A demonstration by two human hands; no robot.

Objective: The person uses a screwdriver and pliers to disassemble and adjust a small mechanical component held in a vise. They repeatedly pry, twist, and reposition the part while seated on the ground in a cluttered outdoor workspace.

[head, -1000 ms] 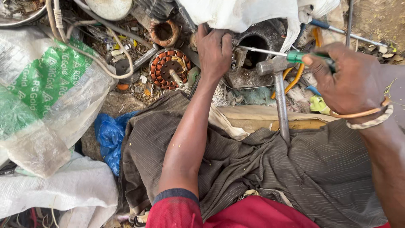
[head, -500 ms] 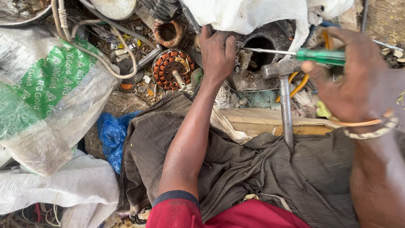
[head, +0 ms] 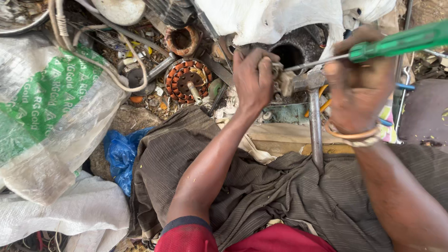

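Observation:
My left hand (head: 252, 78) is closed around a small pale metal part (head: 283, 82) held over a dark metal housing (head: 298, 51). My right hand (head: 358, 86) grips a green-handled screwdriver (head: 405, 40). Its thin shaft (head: 313, 63) runs left and its tip meets the small part. A metal hammer (head: 314, 116) lies between my hands with its head beside the small part and its handle resting on the brown striped cloth (head: 261, 186) over my lap.
A copper-wound motor stator (head: 186, 78) and a rusty ring (head: 182, 41) lie left of my left hand among scrap and cables. A clear and green plastic sack (head: 42, 116) sits at left, with blue plastic (head: 120, 156) and a white sack (head: 56, 214) below it.
My right hand has risen and moved left, swinging the screwdriver so its tip reaches the part in my left hand. The view has closed in on the work.

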